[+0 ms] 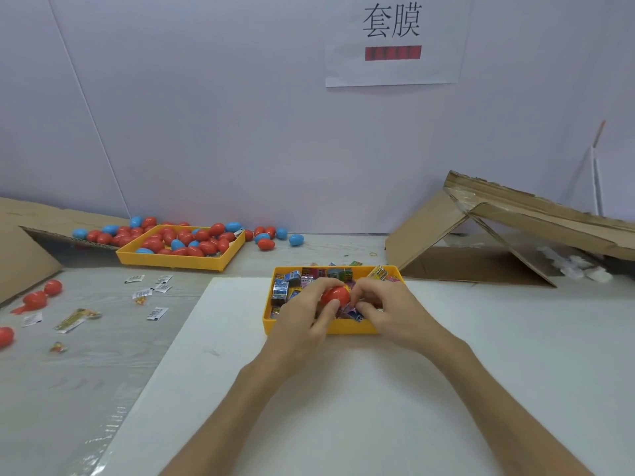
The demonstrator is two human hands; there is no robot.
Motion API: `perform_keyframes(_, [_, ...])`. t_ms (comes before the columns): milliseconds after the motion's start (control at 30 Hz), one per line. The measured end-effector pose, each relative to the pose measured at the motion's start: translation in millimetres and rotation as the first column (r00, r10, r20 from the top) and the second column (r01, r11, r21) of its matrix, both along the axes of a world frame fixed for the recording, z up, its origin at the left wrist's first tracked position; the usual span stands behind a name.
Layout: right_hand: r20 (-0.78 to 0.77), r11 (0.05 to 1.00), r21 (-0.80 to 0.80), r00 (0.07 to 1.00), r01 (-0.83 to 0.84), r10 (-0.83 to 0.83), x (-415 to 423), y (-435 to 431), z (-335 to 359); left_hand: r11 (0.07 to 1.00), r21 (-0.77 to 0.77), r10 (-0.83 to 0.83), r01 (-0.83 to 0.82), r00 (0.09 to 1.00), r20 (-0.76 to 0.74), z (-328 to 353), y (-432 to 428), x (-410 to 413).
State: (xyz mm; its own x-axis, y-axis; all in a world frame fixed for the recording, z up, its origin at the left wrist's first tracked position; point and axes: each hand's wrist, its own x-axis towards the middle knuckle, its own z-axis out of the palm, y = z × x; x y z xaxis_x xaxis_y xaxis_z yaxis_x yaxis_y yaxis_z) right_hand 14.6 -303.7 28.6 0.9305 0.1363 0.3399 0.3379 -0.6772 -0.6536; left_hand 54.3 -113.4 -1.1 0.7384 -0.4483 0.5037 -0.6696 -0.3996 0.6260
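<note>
A red plastic egg (335, 294) is held over a small yellow tray (347, 328) at the middle of the table. My left hand (305, 316) grips the egg with fingers and thumb curled round it. My right hand (381, 309) is at the egg's right end, its fingers curled against the egg. The tray holds several small colourful wrapped packets (285, 286). The hands hide much of the tray's inside.
A bigger yellow tray (178, 261) of red and blue eggs stands at the back left, with loose eggs (275, 237) around it. Small sachets (156, 312) and red eggs (34, 298) lie at the left. Cardboard boxes (481, 242) lie at the right and far left. A white board (343, 389) covers the table's front.
</note>
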Motion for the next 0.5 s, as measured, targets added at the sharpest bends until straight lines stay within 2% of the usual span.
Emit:
perform_keyframes(200, [0.027,1.000,-0.003,0.999,0.018,-0.018,1,1,-1,0.999,-0.036,-0.018,0.019,0.999,0.027,0,-2,-4])
perform_keyframes(367, [0.184,0.979,0.059,0.962,0.196,-0.203,4,7,-3,0.986,-0.165,0.004,0.013,0.995,0.099,7,-5,-15])
perform_keyframes(433, [0.165,0.966,0.087,0.953,0.242,-0.254,4,5,-5,0.986,-0.151,-0.049,0.067,0.992,0.119,7,-8,-21])
perform_keyframes(500, [0.134,0.961,0.108,0.954,0.253,-0.267,3,5,-6,0.989,-0.070,-0.121,0.130,0.985,0.127,3,-13,-25])
